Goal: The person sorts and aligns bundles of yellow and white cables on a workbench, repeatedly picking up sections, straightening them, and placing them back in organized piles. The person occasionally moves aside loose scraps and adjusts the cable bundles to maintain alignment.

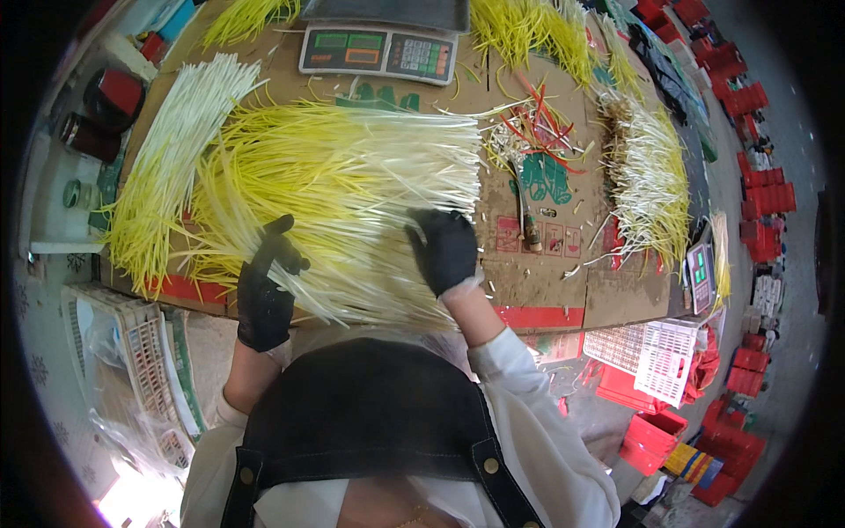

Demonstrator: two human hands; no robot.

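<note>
A broad pile of yellow chives (343, 165) lies across the cardboard-covered table, yellow leaves to the left and white stems to the right. My left hand (267, 290), in a black glove, is at the pile's near left side. A loose strand bundle (307, 297) runs through its grip, between thumb and fingers. Over the white stems near their cut ends is my right hand (445, 251), also black-gloved. Its thumb and fingers are apart and curved, with nothing visible between them; its underside is hidden.
Another chive bundle (178, 158) lies at the left, and a root-ended heap (647, 178) at the right. A digital scale (379, 53) stands at the back. Right of the pile lie a knife (530, 228), red ties (541, 125) and trimmings. Plastic crates (142, 356) flank the table.
</note>
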